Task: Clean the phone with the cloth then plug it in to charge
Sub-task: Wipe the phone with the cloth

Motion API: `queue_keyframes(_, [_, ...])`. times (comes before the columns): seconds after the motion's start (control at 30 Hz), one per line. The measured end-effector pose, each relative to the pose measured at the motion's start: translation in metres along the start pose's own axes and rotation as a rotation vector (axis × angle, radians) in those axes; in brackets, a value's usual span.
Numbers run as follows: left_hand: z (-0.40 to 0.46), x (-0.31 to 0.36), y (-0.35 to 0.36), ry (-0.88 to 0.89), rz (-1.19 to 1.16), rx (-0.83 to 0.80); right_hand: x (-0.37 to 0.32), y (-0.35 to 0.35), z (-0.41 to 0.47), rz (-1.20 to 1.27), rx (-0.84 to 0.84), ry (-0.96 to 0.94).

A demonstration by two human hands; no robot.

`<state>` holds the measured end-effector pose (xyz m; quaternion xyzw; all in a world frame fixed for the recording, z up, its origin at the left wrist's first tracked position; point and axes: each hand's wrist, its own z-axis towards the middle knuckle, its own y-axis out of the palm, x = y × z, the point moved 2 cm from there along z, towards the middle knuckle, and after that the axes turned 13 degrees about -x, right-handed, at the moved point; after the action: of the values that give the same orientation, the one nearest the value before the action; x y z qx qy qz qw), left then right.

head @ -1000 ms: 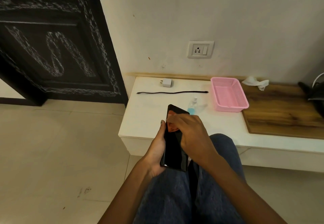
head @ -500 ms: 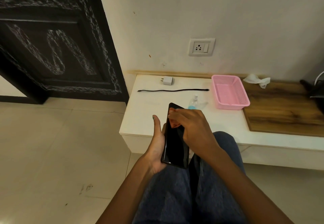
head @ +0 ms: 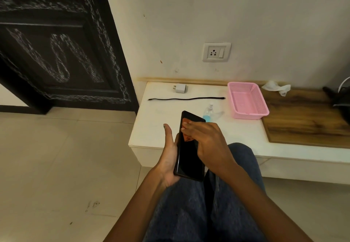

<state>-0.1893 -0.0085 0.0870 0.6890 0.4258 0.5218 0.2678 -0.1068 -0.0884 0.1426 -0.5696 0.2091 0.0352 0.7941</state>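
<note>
Since a second ago the left thumb has lifted off the phone's edge and now points up beside it, while the right hand (head: 206, 141) has stayed near the top of the screen. The left hand (head: 169, 158) cradles the black phone (head: 189, 152) from below and along its left side, the fingers wrapped behind it, above the person's blue-jeaned knees (head: 208, 213). The right hand's fingers are pinched on a small orange cloth (head: 186, 135), pressed flat against the upper part of the dark screen. Just beyond the phone's top edge a small clear spray bottle (head: 208, 112) with blue liquid in its lower part stands on the white tabletop (head: 151, 124). To its right sits a pink perforated basket (head: 248, 99); nothing shows inside it. Farther back a black cable (head: 186, 98) lies stretched out straight, its right end near the basket, and behind it a white charger plug (head: 180, 88) lies on its side, apart from the cable. A wooden board (head: 303, 120) covers the right part of the tabletop, with a crumpled white tissue (head: 276, 87) at its far edge. On the cream wall above, a white socket with a switch (head: 216, 52) is mounted. A dark carved door (head: 56, 43) stands to the left, and pale floor tiles (head: 56, 166) spread below.
</note>
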Motion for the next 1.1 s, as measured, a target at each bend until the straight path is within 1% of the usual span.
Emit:
queue_keyframes(0.17, [-0.004, -0.001, -0.003, -0.022, -0.023, -0.008, -0.010, 0.004, -0.012, -0.021, -0.024, -0.057])
queue_keyframes(0.3, [-0.002, -0.001, 0.004, -0.023, -0.011, 0.007, 0.004, -0.006, -0.001, 0.010, 0.042, 0.018])
queue_keyframes(0.37, [-0.002, 0.000, 0.005, -0.025, -0.008, 0.004, 0.002, -0.007, 0.000, 0.002, 0.070, 0.022])
queue_keyframes(0.5, [-0.003, 0.000, 0.001, -0.027, -0.016, -0.039, -0.013, 0.001, -0.013, -0.031, 0.034, -0.071])
queue_keyframes(0.57, [-0.004, -0.001, 0.001, -0.029, -0.005, -0.046, -0.009, -0.003, -0.014, -0.030, 0.028, -0.096])
queue_keyframes(0.73, [-0.001, 0.001, 0.007, -0.023, 0.035, -0.026, 0.007, -0.015, -0.002, -0.027, 0.116, 0.020])
queue_keyframes(0.9, [-0.004, 0.000, 0.003, -0.051, -0.013, -0.072, -0.008, -0.001, -0.017, -0.055, 0.021, -0.083])
queue_keyframes(0.97, [-0.007, -0.002, 0.005, -0.046, -0.016, -0.067, 0.003, -0.005, -0.015, -0.010, 0.016, -0.050])
queue_keyframes(1.03, [-0.005, -0.003, 0.008, -0.032, 0.014, -0.039, 0.016, -0.011, -0.011, 0.017, 0.058, 0.030])
queue_keyframes(1.1, [-0.003, -0.004, 0.008, -0.034, 0.046, -0.020, 0.017, -0.013, -0.010, 0.002, 0.091, 0.064])
